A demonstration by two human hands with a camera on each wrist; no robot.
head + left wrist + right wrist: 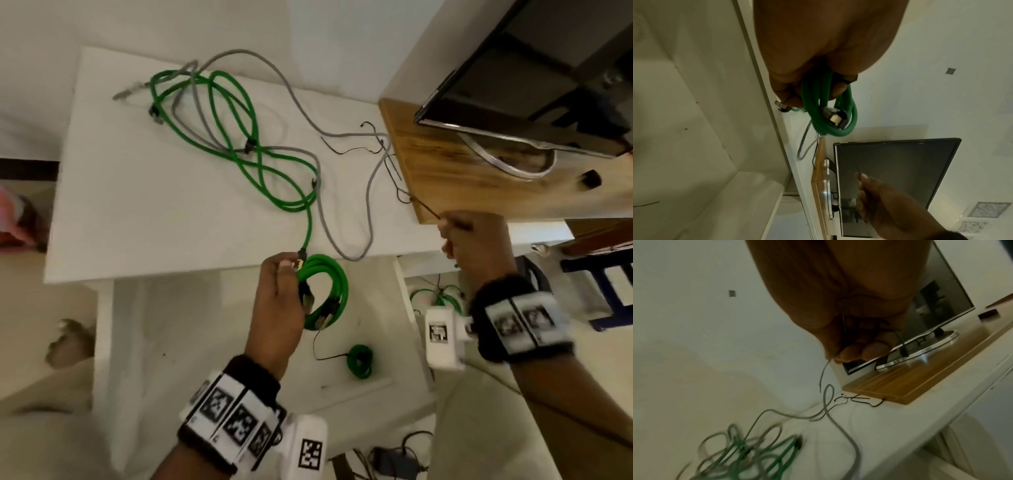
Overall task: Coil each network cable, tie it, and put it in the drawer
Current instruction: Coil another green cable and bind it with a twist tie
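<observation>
Low in the frame, the left hand (274, 301) grips a tidy green coil (323, 291); the right hand (476, 243) pinches what looks like a thin black tie (430, 209).

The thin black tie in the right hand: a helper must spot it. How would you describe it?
Start at the wooden board under the monitor. At its near corner the right hand pinches a thin black tie; unlike the other ties lying on the table, it is lifted.
</observation>
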